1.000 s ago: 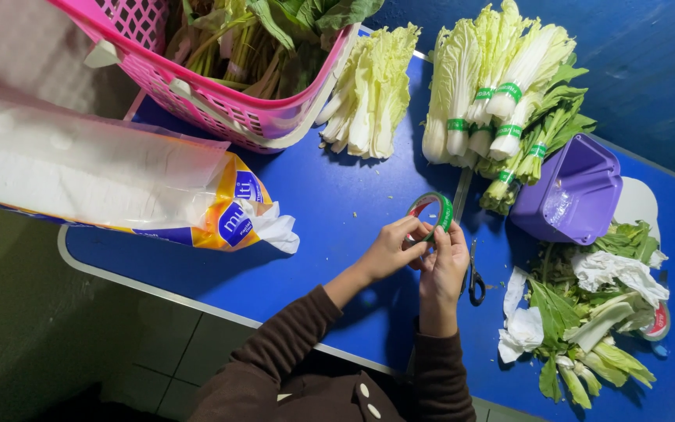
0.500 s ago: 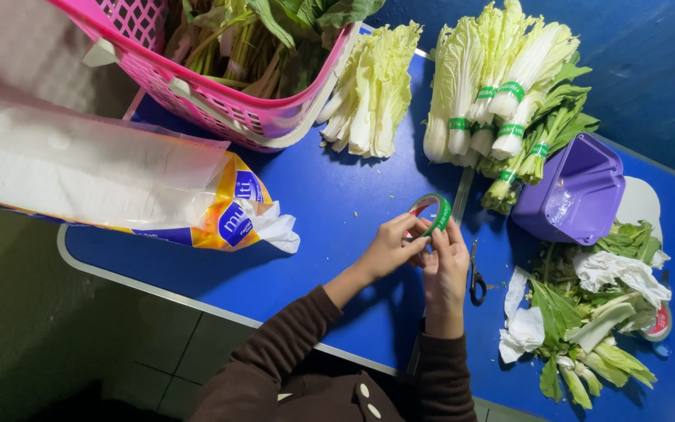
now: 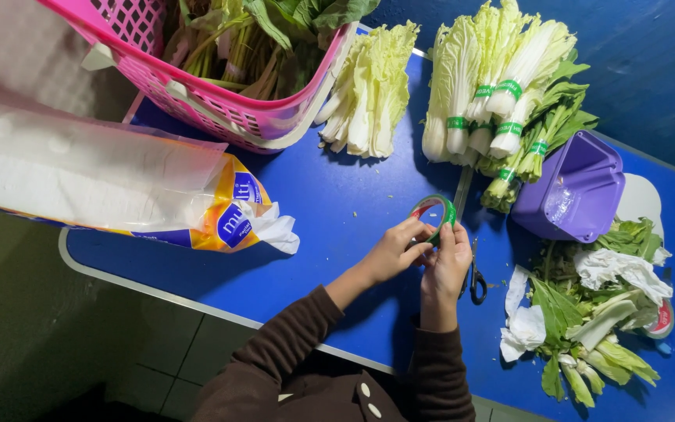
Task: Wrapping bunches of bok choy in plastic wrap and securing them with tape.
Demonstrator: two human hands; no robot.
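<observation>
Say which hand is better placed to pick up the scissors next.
Right. The right hand rests beside the scissors; the left hand is farther away. Both hands grip the green tape roll.

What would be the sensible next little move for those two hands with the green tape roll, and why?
Probably peel up the tape's loose end and draw out a short strip. Both the left hand and the right hand have their grip on the green tape roll, fingertips at its rim. No strip hangs free yet, while banded vegetable bundles lie beyond and scissors wait beside the right hand.
</observation>
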